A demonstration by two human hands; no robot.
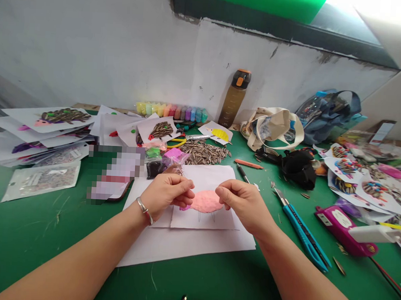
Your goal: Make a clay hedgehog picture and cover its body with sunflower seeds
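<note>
Above a white card (185,221) my left hand (169,191) has its fingers curled and the thumb pressed to them. Opposite it, my right hand (243,201) is closed in a similar pinch. Whatever either hand holds, if anything, is too small or hidden. Between and below them lies a flat pink clay oval (206,202) on the card, with thin drawn legs under it. A bit of magenta clay (185,208) shows by my left fingertips. The card rests on larger white sheets (182,249).
Beyond the paper lie a heap of striped sunflower seeds (205,153), bagged clay (153,158) and yellow-handled scissors (177,143). A phone (121,188) is at left; a blue cutter (303,233) and magenta device (340,229) at right. A bottle (235,100) stands by the wall.
</note>
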